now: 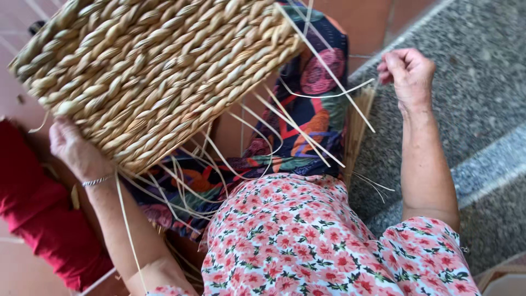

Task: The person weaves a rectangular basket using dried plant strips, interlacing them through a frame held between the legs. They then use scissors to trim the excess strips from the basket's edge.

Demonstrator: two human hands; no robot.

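Two bare hands work a woven basket over the person's lap. Nearest the camera, at the bottom of the frame, is a floral blouse, pink flowers on white, filling the lower centre and right. Just beyond it a dark patterned skirt runs up the middle. At lower left lies a red cloth on the tiled floor.

At the left edge the left hand, with a thin bracelet at its wrist, holds the basket's lower corner; its fingers go behind the weave, so how tightly they close cannot be told. The basket fills the upper left of the frame, tilted, its thick straw-coloured plaits running on a slant. Loose pale strands trail from its lower edge across the skirt.

At upper right the right hand is curled shut, fingertips pinched on one thin strand that runs back toward the basket. Behind the hand, a grey speckled stone step fills the right side.
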